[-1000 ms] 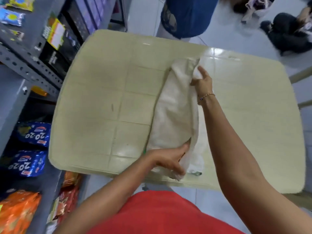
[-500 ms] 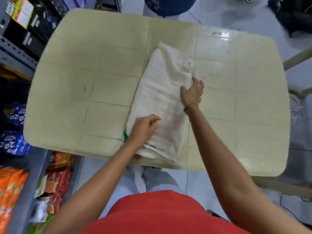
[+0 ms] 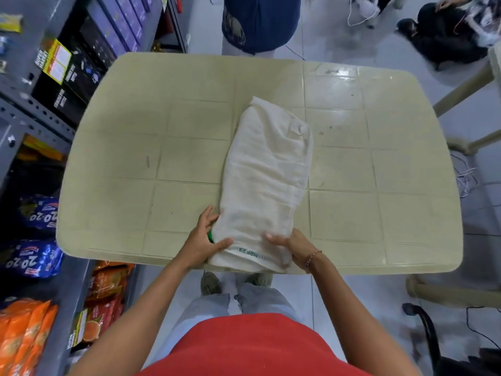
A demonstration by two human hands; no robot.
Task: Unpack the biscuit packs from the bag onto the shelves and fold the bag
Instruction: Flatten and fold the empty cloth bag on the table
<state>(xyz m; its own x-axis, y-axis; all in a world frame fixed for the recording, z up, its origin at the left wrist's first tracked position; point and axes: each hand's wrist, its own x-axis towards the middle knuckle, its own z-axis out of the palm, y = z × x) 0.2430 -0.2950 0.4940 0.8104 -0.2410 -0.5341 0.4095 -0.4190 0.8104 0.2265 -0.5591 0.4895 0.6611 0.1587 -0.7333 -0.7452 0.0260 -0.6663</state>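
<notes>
A white cloth bag [image 3: 267, 175] lies folded into a long narrow strip on the beige plastic table [image 3: 135, 147], running from the table's middle to its near edge. My left hand [image 3: 204, 238] grips the bag's near left corner, thumb on top and fingers at its side. My right hand [image 3: 288, 246] holds the near right corner, thumb lying over the cloth. Green print runs along the bag's near hem. Blue biscuit packs [image 3: 32, 257] and orange packs [image 3: 23, 335] sit on the grey shelves [image 3: 16, 109] at the left.
A person in dark blue [image 3: 260, 20] stands behind the table's far edge. A beige chair [image 3: 466, 142] is at the right, with cables on the floor beside it. A dark chair [image 3: 433, 337] sits at the lower right. Black boxes [image 3: 67, 77] fill the upper shelves.
My right hand has come down from the bag's middle to its near right corner. My left hand has shifted to the near left corner. The bag lies flatter and narrower.
</notes>
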